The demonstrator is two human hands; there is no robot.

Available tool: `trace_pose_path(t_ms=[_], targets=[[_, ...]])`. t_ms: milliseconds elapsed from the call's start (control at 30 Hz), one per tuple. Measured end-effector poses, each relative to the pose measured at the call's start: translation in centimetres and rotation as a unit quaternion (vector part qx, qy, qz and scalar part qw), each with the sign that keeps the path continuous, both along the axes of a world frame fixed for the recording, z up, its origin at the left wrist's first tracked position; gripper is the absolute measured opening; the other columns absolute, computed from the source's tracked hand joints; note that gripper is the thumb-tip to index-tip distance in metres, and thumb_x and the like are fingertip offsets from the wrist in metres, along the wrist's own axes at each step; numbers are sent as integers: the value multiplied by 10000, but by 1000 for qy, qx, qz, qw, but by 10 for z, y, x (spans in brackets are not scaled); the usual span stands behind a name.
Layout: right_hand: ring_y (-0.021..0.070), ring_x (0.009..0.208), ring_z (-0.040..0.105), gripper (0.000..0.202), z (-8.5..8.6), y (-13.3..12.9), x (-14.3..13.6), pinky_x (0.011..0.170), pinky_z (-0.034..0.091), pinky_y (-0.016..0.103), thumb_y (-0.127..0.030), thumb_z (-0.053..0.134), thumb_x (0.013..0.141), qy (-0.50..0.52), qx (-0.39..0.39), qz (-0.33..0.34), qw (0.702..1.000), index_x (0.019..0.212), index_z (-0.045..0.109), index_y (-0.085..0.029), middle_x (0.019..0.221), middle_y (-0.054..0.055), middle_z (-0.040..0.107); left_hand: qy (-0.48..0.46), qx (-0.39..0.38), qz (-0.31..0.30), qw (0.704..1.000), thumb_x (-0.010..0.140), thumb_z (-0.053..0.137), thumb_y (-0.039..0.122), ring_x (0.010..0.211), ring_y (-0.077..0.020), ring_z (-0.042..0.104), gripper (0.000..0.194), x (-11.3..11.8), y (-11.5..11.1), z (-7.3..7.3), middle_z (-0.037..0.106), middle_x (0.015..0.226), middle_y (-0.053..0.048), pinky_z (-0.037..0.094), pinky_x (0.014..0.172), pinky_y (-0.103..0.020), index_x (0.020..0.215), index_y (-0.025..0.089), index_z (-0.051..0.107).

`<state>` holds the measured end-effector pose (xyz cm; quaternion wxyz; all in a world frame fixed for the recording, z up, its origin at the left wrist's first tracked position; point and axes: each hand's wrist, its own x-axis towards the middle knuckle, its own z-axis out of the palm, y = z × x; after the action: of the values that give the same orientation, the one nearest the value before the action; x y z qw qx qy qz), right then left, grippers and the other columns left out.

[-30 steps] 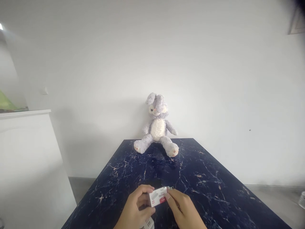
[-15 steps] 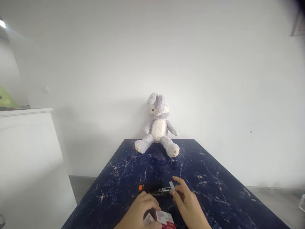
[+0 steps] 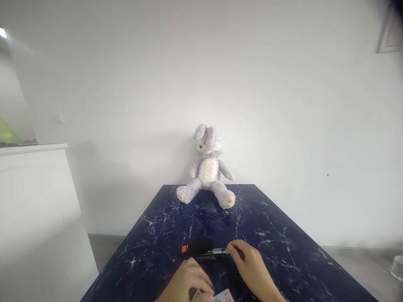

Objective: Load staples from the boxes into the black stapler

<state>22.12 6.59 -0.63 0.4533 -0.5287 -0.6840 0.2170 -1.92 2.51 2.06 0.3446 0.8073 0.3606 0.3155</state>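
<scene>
A black stapler (image 3: 201,246) with an orange end (image 3: 184,249) lies on the dark blue marbled table, its bright metal channel (image 3: 220,251) reaching out to the right. My right hand (image 3: 252,262) pinches at the right end of that channel. A strip of staples is between thumb and forefinger, mostly hidden by the fingertips. Nearer to me, my left hand (image 3: 192,279) is curled, closed on a small red and white box (image 3: 224,295) that the bottom of the view cuts off.
At the table's (image 3: 267,235) far end a grey plush rabbit (image 3: 208,167) sits against the white wall. A white cabinet (image 3: 37,209) stands to the left. A clear container (image 3: 397,266) is on the floor at far right.
My right hand has brought the upright staple strip down to the channel's end, its fingers now pinched together. The left hand and the box have shifted lower in the view.
</scene>
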Motion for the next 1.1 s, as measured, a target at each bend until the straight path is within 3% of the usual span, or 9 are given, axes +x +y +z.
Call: trace_pose_path(t_ms=[67,133,233,333,467,700,900,1100], targets=[[195,704,642,352,-1,2,2,676,480,282,-483,519,930,12,-13,-13,1000,801,713,-219,779,29,709,-49,39,81,995,861,663,370,994,-313,607,172,-2,2,-2,753,956,-98,424,951,-453,901,314,820],[200,738,657,300,-4,5,4,711,494,286,-475,551,906,40,-35,-14,998,869,710,-224,809,20,719,-87,50,171,980,850,670,382,1152,-341,548,233,-10,8,-6,703,1141,-107,368,1054,-484,1039,314,788],[199,733,661,323,-11,10,6,721,513,293,-496,563,891,83,-76,-4,994,1029,683,-231,792,4,708,-92,-10,231,969,785,729,376,1310,-363,452,486,-30,22,-15,601,1364,-89,294,1135,-501,1266,329,680],[192,693,640,384,-17,13,8,686,515,292,-549,542,895,105,-105,2,989,1028,682,-217,733,-3,674,-87,-61,215,971,719,765,338,1270,-359,510,527,-47,32,-21,642,1319,-92,305,1136,-482,1239,291,694],[196,742,656,402,-20,18,10,728,522,293,-554,585,868,144,-117,14,983,1029,692,-202,751,3,682,-94,-84,176,976,680,774,316,1194,-345,573,462,-55,33,-16,696,1212,-85,400,1064,-437,1138,272,732],[210,775,691,357,-4,8,6,758,496,283,-531,649,827,106,-127,17,986,986,721,-220,789,9,744,-66,-65,174,980,688,743,273,1190,-338,576,462,-49,29,-13,695,1218,-83,394,1068,-423,1150,267,722],[205,737,675,211,5,8,20,685,442,276,-388,600,852,-90,-87,-11,992,790,760,-265,778,6,745,38,-45,191,980,766,670,270,1252,-325,534,510,-48,32,-19,629,1338,-72,357,1098,-437,1275,294,646],[187,808,641,198,1,18,43,721,441,266,-340,589,842,-183,-86,25,979,805,766,-260,904,36,683,99,-30,196,975,776,639,251,1264,-282,531,530,-47,33,-19,611,1364,-38,363,1105,-392,1300,320,605]])
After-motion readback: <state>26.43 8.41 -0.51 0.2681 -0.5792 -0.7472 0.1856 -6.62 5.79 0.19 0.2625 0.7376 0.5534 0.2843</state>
